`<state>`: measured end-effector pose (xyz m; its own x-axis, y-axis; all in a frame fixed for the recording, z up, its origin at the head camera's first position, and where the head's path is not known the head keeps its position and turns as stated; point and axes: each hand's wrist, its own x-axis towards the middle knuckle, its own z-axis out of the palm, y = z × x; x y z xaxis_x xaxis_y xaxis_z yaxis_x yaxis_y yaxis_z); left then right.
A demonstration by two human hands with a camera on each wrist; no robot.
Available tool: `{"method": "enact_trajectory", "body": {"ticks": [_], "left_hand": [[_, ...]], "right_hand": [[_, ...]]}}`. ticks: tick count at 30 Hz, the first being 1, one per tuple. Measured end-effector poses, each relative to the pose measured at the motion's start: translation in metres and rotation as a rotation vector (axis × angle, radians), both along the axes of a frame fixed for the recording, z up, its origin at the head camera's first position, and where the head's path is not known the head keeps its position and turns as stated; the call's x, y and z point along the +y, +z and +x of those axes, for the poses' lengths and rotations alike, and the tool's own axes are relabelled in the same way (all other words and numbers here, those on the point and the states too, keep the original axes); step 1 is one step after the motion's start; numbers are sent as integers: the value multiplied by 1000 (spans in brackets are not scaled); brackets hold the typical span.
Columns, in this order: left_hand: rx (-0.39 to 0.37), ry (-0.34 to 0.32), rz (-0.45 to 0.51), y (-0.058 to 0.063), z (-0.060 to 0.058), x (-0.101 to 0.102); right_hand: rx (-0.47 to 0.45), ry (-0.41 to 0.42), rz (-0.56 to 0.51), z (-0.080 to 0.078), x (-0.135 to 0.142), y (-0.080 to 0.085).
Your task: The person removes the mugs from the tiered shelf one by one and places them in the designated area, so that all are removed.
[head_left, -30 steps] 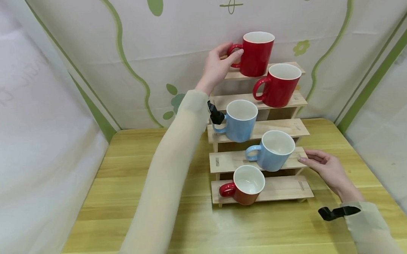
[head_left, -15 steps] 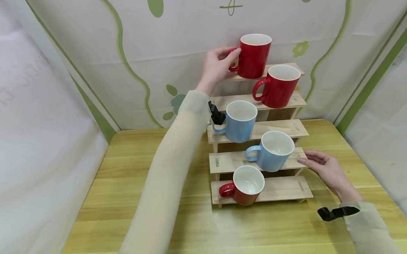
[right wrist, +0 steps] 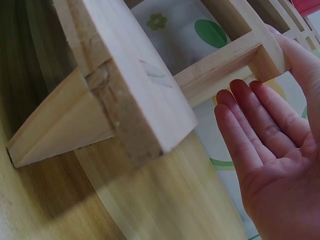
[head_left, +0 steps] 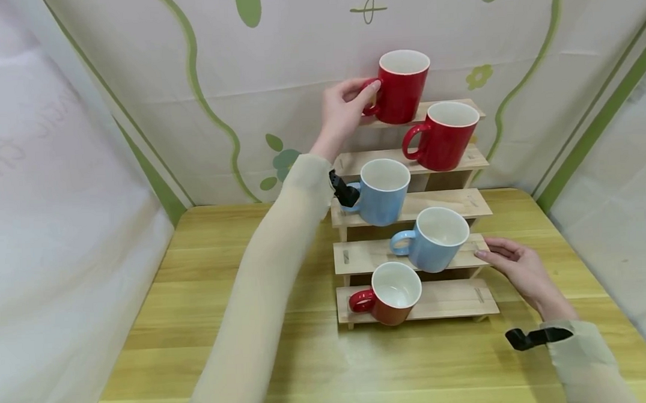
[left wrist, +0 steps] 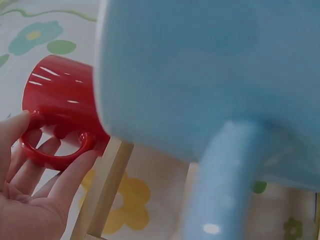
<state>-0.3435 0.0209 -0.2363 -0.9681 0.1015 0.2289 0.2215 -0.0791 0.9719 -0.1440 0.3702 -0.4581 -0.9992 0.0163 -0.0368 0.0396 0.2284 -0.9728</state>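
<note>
On the top shelf, my left hand (head_left: 343, 110) grips the handle of an upright red mug (head_left: 403, 90) with a white inside. The left wrist view shows the thumb and fingers around that red handle (left wrist: 55, 159). At the right end of the second shelf from the bottom, my right hand (head_left: 521, 271) holds the stepped wooden rack (head_left: 479, 249), thumb on top and fingers past the end. Lower on the rack stand another red mug (head_left: 445, 137), two light blue mugs (head_left: 379, 202) and a smaller-looking red mug (head_left: 391, 307). All handles face left.
The rack stands on a wood-grain table (head_left: 225, 326). A white patterned cloth (head_left: 273, 59) rises close behind the top shelf, with white cloth sides (head_left: 59, 237) at left and right. The left forearm passes close beside the upper blue mug's handle.
My left hand and the top red mug have shifted slightly to the left, the hand also a little lower. My right hand and the other mugs have stayed in place.
</note>
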Motion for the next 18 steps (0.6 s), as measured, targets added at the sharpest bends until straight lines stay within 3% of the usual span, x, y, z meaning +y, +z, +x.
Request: {"method": "enact_trajectory", "body": {"ticks": [6,11,18], "left_hand": [[42,35,93,-3,12,-9],[27,83,191,3,25,-23],[26,102,238,10,43,-51]], "right_hand": [[-1,-3,0,-1,1,-2],[-3,-4,6,0,1,-3],[1,-18,2,1,0,-2]]}}
